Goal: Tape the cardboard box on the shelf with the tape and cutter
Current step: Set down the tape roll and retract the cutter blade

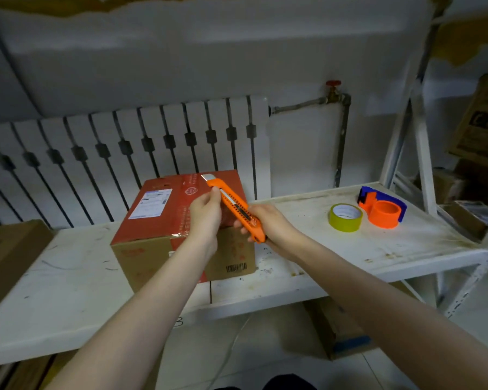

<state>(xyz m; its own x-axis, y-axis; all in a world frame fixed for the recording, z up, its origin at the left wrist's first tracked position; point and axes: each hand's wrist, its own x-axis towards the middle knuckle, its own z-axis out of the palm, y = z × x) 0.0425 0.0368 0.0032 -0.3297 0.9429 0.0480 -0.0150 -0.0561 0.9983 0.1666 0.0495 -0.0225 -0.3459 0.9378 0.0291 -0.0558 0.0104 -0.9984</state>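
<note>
Both hands hold the orange cutter [235, 207]: right grip [268, 225] clenches its handle, left grip [206, 211] pinches near the blade

A storeroom: scuffed white metal shelf [350, 249], cardboard boxes [485, 122] stacked alongside, a radiator [124, 153] on the patchy wall.

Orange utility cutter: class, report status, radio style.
Both hands gripping orange plastic utility cutter: left hand near blade end, right hand on handle. Blade out. Red-topped cardboard box behind. Yellow tape roll untouched. Nothing obstructing.
</note>
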